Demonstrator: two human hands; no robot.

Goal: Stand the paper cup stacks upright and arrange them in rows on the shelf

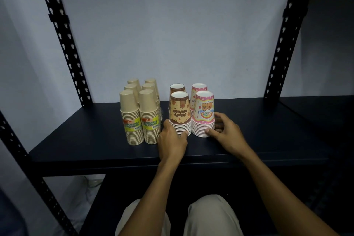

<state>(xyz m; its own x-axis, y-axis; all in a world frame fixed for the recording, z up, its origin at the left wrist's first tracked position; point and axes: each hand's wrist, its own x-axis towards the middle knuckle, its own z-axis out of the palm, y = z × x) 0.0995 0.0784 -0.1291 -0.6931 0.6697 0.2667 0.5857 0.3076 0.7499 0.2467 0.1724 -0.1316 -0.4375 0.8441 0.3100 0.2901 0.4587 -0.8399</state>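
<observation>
A dark shelf [258, 132] carries ten upright stacks of paper cups, all mouth down. The front brown birthday stack [180, 114] serves as landmark. Just right of it stands a pink birthday stack [204, 114]. Behind the landmark is a second brown stack [177, 87], and beside that, to its right, a second pink stack [199, 87]. Left of the landmark, six plain tan stacks [140, 113] stand in two close columns, the front pair bearing yellow labels [140, 125].
</observation>
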